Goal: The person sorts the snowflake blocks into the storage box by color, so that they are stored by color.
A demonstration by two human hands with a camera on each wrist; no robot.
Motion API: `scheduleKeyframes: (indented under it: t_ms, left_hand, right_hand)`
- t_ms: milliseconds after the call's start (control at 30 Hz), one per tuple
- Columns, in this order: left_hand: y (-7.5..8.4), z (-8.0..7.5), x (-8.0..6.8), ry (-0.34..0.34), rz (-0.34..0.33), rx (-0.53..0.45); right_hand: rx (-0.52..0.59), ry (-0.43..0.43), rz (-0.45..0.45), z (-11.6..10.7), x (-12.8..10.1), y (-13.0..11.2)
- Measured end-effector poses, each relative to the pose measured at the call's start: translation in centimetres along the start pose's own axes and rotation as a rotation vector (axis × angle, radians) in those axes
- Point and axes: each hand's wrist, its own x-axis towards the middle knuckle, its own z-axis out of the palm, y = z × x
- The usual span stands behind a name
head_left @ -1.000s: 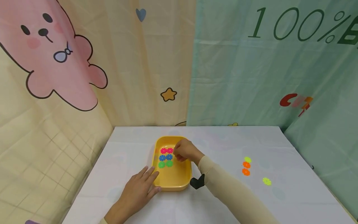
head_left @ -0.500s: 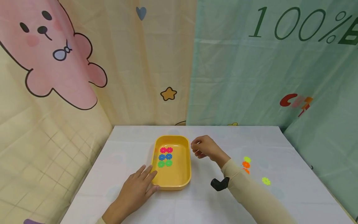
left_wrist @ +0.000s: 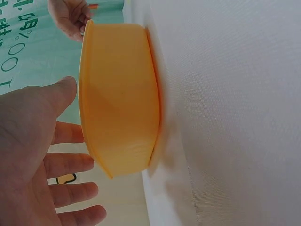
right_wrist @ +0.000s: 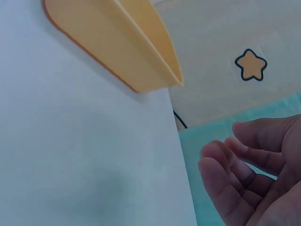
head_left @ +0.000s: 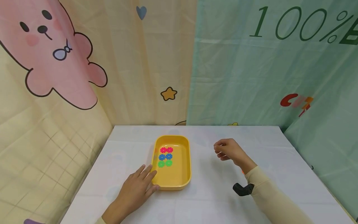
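Observation:
A yellow tray (head_left: 181,177) stands on the white table. In its left half lie flower-shaped plastic discs in pairs: pink discs (head_left: 169,150) at the back, blue discs (head_left: 162,157) in the middle, green discs (head_left: 168,163) in front. My left hand (head_left: 135,189) reaches the tray's near left rim with straight, spread fingers, its fingertips right at the edge in the left wrist view. Right of the tray, my right hand (head_left: 230,151) hovers over the table, fingers loosely bent. Between its thumb and fingertips (right_wrist: 214,153) nothing shows in the right wrist view.
A sliver of an orange disc (head_left: 243,172) peeks out beside the right wrist; the right forearm hides the other discs there. A black wrist mount (head_left: 243,189) hangs under the right sleeve. Printed curtains (head_left: 151,68) close off the table's back and sides.
My right hand has left the tray and moved right over the table. Its forearm now covers the yellow and orange discs that showed before. My left hand stays at the rim.

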Motion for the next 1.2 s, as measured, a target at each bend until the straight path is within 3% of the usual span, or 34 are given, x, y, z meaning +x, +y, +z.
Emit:
scheduleKeyframes:
  t_ms: [433, 767, 1000, 1200]
  left_hand:
    - [0.1, 0.1, 0.3, -0.007, -0.005, -0.016]
    - [0.2, 0.0, 0.5, -0.013, -0.003, 0.001]
    - [0.2, -0.1, 0.5, -0.029, -0.009, 0.004]
    - [0.3, -0.1, 0.6, -0.033, -0.011, 0.007]
  right_hand:
    - [-0.043, 0.100, 0.025, -4.3, -1.5, 3.5]
    - [-0.121, 0.184, 0.104, -7.8, -2.5, 6.5]
    - [-0.179, 0.233, 0.139, -9.1, -2.4, 8.5]
    - [-0.269, 0.230, 0.186, -8.9, -2.1, 9.9]
